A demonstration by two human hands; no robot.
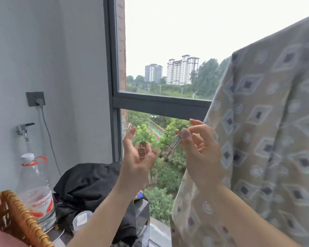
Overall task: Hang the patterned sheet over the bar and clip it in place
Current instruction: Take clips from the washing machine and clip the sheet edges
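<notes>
I am holding both hands up in front of the window. My left hand is half open, palm toward me, cradling a clip loosely in curled fingers. My right hand is pinching another clip between thumb and forefinger, the other fingers spread; its free end is pointing toward seven o'clock. The patterned sheet is hanging at three o'clock, draped from the top right corner, touching the back of my right hand. At eight o'clock are sitting a water bottle, a wicker basket and a black cloth.
</notes>
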